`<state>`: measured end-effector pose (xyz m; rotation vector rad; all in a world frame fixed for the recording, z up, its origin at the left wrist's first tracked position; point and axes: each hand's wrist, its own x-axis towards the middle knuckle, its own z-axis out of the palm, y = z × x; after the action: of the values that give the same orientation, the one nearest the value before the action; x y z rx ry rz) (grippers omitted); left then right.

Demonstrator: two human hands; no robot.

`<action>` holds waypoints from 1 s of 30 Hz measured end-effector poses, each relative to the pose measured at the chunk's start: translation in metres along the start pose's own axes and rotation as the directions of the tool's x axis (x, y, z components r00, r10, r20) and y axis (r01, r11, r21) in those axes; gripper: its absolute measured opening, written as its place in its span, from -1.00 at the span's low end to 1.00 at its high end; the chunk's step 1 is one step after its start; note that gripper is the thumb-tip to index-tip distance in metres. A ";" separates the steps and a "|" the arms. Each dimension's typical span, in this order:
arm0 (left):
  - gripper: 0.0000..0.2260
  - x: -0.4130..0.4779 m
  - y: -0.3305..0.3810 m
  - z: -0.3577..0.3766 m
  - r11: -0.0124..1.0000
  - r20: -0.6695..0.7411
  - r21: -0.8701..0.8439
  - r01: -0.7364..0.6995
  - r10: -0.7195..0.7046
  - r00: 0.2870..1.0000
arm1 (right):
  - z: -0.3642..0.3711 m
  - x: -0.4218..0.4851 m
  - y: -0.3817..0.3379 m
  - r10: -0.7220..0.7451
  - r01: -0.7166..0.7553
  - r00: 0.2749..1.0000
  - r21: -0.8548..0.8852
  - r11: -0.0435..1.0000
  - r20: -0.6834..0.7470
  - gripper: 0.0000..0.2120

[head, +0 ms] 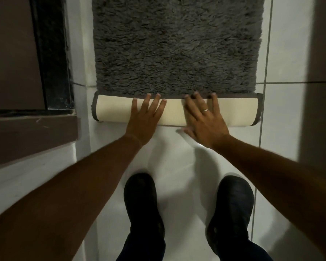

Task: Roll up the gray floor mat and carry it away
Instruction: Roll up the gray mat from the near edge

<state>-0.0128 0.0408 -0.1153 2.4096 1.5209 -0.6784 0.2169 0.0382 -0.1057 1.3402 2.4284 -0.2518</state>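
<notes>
Head view: rolling step under way. Left hand [146, 117] and right hand [203, 117] flat, fingers spread, pressing on roll [175, 113], not gripping. Gray floor mat [177, 46] lies on white tile floor [286, 113], fluffy top, cream underside showing. Roll thin, maybe one turn. Next: push forward evenly with both palms.

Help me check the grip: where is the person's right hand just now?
In the head view, the right hand lies flat on the rolled cream-backed end of the gray floor mat, right of centre, beside the left hand.
</notes>
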 end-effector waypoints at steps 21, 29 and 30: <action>-0.55 -0.038 -0.017 -0.017 0.898 -0.071 -0.409 -0.159 0.142 0.987 | -0.030 -0.002 0.038 -0.213 0.085 0.957 0.514 0.854 0.195 -0.50; -0.29 -0.029 0.009 -0.010 0.994 -0.025 -0.109 0.002 -0.004 1.000 | -0.024 -0.002 0.035 0.120 -0.137 0.987 0.174 0.975 0.105 -0.41; -0.19 -0.027 0.009 -0.010 0.998 0.020 -0.063 0.005 -0.004 1.000 | -0.023 -0.007 0.027 0.116 -0.123 0.992 0.145 0.982 0.058 -0.38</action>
<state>-0.0121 0.0197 -0.0935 2.3467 1.5176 -0.6432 0.2381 0.0549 -0.0818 1.5184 2.3175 -0.4368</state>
